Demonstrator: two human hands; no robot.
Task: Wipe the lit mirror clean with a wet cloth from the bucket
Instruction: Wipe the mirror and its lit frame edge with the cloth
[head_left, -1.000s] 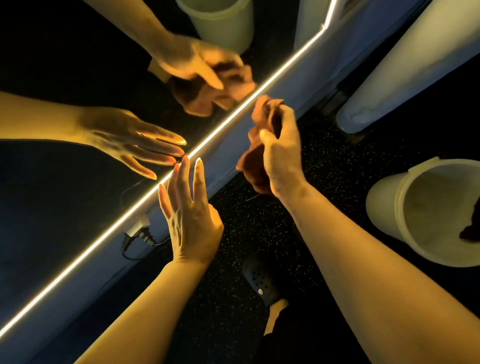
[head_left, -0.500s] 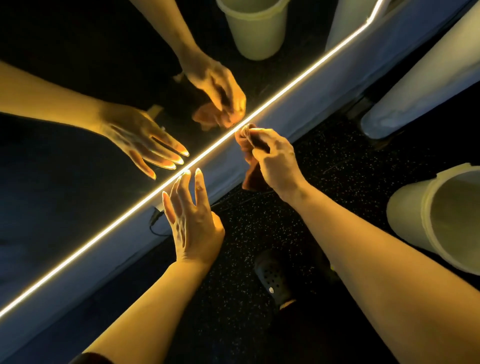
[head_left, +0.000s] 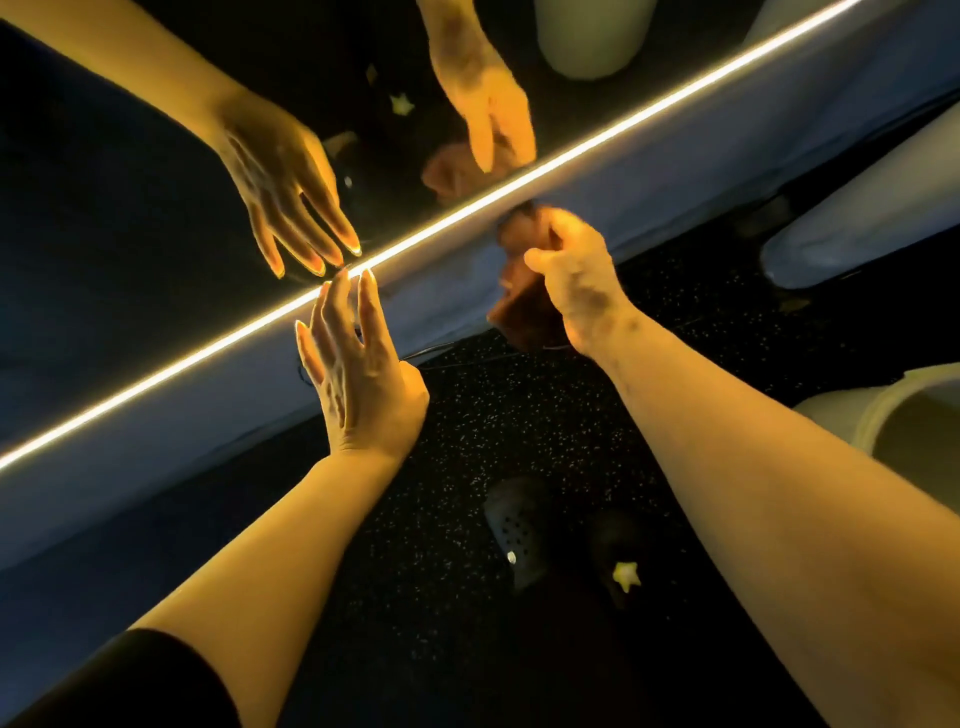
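Cloth (head_left: 524, 306) sat clamped in my right hand (head_left: 576, 291) against the mirror (head_left: 156, 234) edge, left hand (head_left: 358, 374) flat with fingers straight, so I judged firm strokes along the light strip (head_left: 623, 140) best.

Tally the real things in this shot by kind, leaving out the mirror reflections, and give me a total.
Hands: 2, the left hand and the right hand
Cloths: 1, the orange cloth
Lit mirrors: 1, the mirror
Buckets: 1, the pale bucket
Shoes: 2, dark clogs
Total: 7
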